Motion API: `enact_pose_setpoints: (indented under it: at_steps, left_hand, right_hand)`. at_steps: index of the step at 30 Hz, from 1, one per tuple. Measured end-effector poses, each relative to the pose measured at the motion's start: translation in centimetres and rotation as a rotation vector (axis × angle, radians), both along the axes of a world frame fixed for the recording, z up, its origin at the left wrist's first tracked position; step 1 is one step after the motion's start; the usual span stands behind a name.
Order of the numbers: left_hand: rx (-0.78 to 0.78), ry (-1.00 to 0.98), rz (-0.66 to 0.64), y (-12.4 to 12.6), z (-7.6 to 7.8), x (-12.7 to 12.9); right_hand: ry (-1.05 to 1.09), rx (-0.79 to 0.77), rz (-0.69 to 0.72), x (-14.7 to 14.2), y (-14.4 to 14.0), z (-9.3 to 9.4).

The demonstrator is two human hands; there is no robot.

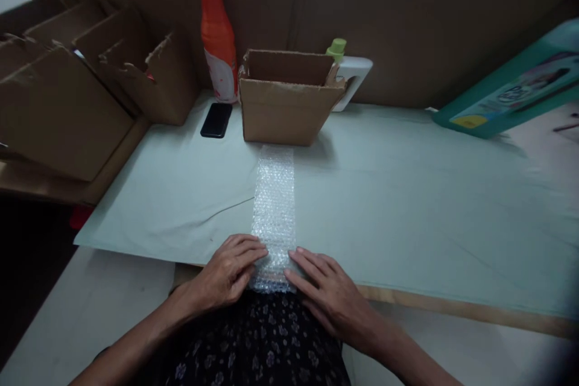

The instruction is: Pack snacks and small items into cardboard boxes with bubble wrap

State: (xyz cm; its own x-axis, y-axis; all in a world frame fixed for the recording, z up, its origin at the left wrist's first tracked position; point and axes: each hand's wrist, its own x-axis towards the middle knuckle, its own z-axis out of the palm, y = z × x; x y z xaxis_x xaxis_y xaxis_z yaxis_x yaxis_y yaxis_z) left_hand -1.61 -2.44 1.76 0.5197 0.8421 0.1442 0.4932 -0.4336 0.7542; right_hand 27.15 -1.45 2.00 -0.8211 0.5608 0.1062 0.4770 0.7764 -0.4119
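Observation:
A long strip of bubble wrap [275, 199] lies straight away from me on the table. Its near end [271, 282] hangs at the table's front edge and looks thicker, perhaps folded; whether anything is inside I cannot tell. On its left edge rest the fingertips of my left hand [230, 268], fingers stretched side by side. My right hand [323, 286] lies along the right edge, fingers spread and touching the wrap. The far end of the strip reaches the foot of an open cardboard box [284, 111].
A black phone [216, 120] and an orange bottle [218, 42] stand left of the box. A white handled container with a green cap [337, 48] is behind it. Several cardboard boxes [63, 102] fill the left side. A large green container [511, 87] leans at the right. Pale cloth [407, 193] covers the table.

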Motion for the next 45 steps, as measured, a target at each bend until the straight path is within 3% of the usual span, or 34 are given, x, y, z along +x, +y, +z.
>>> enact_pose_setpoints:
  at_steps: [5, 9, 12, 14, 16, 18, 21, 24, 27, 31, 33, 36, 39, 42, 45]
  left_hand:
    - [-0.102, -0.049, 0.039, -0.2, 0.1, 0.0]
    - [-0.194, -0.163, 0.071, -0.6, 0.1, 0.1]
    - [-0.190, -0.148, 0.285, -0.4, -0.6, 1.0]
    - [-0.185, -0.129, 0.427, 0.0, -1.2, 1.7]
    - [-0.179, -0.107, 0.480, 0.6, -1.6, 2.2]
    - [-0.151, -0.067, 0.486, 1.1, -1.7, 2.5]
    - [-0.102, -0.002, 0.478, 1.5, -1.8, 2.7]
    - [-0.064, 0.059, 0.470, 1.7, -2.2, 2.8]
    - [0.029, 0.129, 0.461, 1.9, -2.5, 2.9]
    - [0.200, 0.156, 0.468, 1.5, -1.9, 2.7]
    - [0.240, 0.128, 0.407, 1.0, -1.3, 2.5]
    - [0.194, 0.061, 0.287, 0.0, -0.8, 2.4]
    - [0.124, 0.016, 0.290, -0.2, -1.1, 2.5]
    - [0.118, 0.009, 0.338, 0.7, -1.8, 2.8]
    - [0.137, 0.047, 0.378, 1.9, -2.5, 2.9]
  right_hand:
    - [0.175, 0.082, -0.055, -2.1, -0.3, -1.2]
    - [0.441, -0.065, -0.293, -3.3, 0.6, -1.1]
    - [0.496, -0.184, -0.504, -4.0, 1.7, -1.4]
    - [0.491, -0.140, -0.582, -4.2, 2.4, -1.9]
    - [0.480, -0.027, -0.617, -4.0, 2.9, -2.2]
    - [0.480, 0.097, -0.605, -3.4, 2.8, -2.1]
    - [0.463, 0.203, -0.477, -2.7, 2.1, -1.5]
    - [0.351, 0.204, -0.318, -2.6, 1.5, -1.0]
    - [0.225, 0.171, -0.245, -3.2, 1.7, -1.2]
    - [0.235, 0.200, -0.271, -3.9, 2.5, -1.6]
    - [0.287, 0.184, -0.269, -4.1, 2.7, -1.5]
    - [0.355, 0.075, -0.264, -4.2, 2.8, -1.1]
    - [0.392, 0.006, -0.310, -4.1, 2.7, -0.9]
    - [0.411, 0.127, -0.385, -3.7, 2.5, -0.8]
    - [0.369, 0.228, -0.356, -3.4, 2.3, -0.9]
